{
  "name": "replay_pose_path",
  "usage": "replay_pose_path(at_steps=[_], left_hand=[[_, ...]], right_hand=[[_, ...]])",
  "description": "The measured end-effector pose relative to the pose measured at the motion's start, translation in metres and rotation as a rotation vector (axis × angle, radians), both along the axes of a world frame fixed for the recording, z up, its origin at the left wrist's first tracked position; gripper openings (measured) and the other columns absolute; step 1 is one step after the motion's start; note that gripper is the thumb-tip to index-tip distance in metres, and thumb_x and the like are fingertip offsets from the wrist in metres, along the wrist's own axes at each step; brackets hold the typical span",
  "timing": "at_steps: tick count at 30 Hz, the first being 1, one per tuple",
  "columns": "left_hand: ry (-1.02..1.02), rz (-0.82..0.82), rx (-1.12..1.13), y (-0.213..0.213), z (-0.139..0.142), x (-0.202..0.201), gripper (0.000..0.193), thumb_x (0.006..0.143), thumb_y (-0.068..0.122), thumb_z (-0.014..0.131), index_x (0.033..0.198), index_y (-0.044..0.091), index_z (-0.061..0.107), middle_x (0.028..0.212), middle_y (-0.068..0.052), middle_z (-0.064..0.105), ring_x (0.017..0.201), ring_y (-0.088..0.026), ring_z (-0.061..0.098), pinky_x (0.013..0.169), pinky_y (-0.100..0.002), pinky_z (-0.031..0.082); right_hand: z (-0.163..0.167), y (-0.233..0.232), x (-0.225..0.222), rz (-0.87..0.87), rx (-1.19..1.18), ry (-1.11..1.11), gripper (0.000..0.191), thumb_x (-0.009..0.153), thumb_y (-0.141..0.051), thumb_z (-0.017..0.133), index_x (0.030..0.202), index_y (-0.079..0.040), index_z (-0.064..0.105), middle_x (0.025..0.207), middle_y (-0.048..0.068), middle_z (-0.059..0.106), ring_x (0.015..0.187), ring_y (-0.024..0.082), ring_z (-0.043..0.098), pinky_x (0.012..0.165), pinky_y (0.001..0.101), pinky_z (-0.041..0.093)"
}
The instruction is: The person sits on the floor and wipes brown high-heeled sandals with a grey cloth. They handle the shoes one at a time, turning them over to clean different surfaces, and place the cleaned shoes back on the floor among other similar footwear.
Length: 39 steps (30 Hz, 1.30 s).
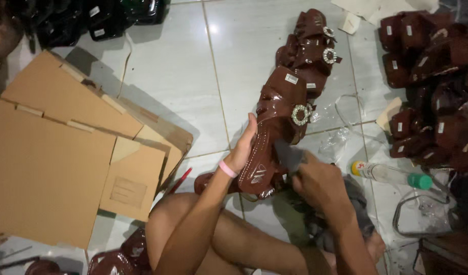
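Both hands meet at one glossy brown sandal (274,137): left hand (242,147) fingers grip its left edge, right hand (315,181) fingers press a grey cloth (290,155) against it. Bare floor (167,66) lies open left of the sandal, before the flattened cardboard (55,153).

Dim indoor light, warm cast, grainy. Small glare spot on floor tile (212,28) well above left hand (242,147). Gloss highlights on sandal (274,127) in left hand, sparkle on its buckle (299,114). Right hand (320,183) blurred w/ motion, cloth (287,153) at its tip smeared. Cardboard (50,158) far left of hands throws hard shadow up-right over tile. Shoe pile (432,81) right of hands murky, detail lost. Corners dark, bottom edge soft.
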<state>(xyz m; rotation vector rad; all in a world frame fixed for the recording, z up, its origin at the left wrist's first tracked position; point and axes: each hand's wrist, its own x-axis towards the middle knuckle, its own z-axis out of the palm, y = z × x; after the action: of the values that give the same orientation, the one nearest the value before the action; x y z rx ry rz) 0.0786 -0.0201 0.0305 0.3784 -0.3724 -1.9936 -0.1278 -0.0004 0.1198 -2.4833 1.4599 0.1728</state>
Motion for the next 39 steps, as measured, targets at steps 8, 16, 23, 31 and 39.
replay_pose_path(at_steps=[8, 16, 23, 31, 39], left_hand=[[0.036, -0.05, 0.068, -0.001, 0.0, -0.004, 0.083, 0.107, 0.067, 0.025, 0.152, 0.001, 0.047, 0.13, -0.01, 0.066, 0.113, -0.017, 0.066, 0.101, -0.033, 0.055], [-0.104, -0.04, 0.026, 0.002, -0.003, -0.004, 0.084, 0.103, 0.069, 0.029, 0.152, 0.003, 0.047, 0.129, -0.009, 0.066, 0.112, -0.015, 0.066, 0.097, -0.031, 0.056], [-0.131, -0.094, 0.023, 0.004, -0.01, -0.011, 0.084, 0.105, 0.069, 0.029, 0.149, 0.001, 0.049, 0.123, -0.011, 0.067, 0.104, -0.019, 0.067, 0.091, -0.032, 0.057], [-0.289, -0.005, 0.055, 0.0, 0.002, -0.002, 0.086, 0.1, 0.075, 0.03, 0.13, -0.001, 0.057, 0.093, -0.014, 0.07, 0.07, -0.025, 0.071, 0.06, -0.042, 0.061], [-0.122, -0.002, 0.183, -0.001, 0.007, 0.001, 0.1, 0.092, 0.086, 0.032, 0.116, -0.005, 0.064, 0.085, -0.016, 0.07, 0.067, -0.027, 0.07, 0.062, -0.041, 0.062]], right_hand=[[0.006, 0.006, 0.002, 0.03, -0.001, -0.031, 0.008, 0.077, -0.02, 0.071, 0.079, -0.012, 0.07, 0.092, 0.013, 0.066, 0.069, 0.037, 0.069, 0.059, 0.0484, 0.056], [0.005, 0.011, 0.002, 0.037, -0.021, -0.094, 0.012, 0.075, -0.022, 0.07, 0.08, -0.01, 0.067, 0.093, 0.014, 0.067, 0.067, 0.038, 0.069, 0.058, 0.0486, 0.056], [0.008, 0.005, 0.03, -0.198, -0.063, -0.014, 0.017, 0.081, -0.024, 0.069, 0.092, -0.012, 0.067, 0.098, 0.013, 0.067, 0.072, 0.04, 0.069, 0.064, 0.0507, 0.057], [-0.011, 0.076, 0.05, -0.096, 0.196, 0.071, 0.021, 0.078, -0.028, 0.074, 0.094, -0.016, 0.069, 0.103, 0.015, 0.066, 0.072, 0.036, 0.072, 0.057, 0.048, 0.057], [-0.022, 0.112, 0.018, -0.036, 0.014, -0.238, 0.019, 0.066, -0.021, 0.078, 0.077, -0.012, 0.067, 0.091, 0.015, 0.064, 0.063, 0.032, 0.071, 0.051, 0.0439, 0.056]])
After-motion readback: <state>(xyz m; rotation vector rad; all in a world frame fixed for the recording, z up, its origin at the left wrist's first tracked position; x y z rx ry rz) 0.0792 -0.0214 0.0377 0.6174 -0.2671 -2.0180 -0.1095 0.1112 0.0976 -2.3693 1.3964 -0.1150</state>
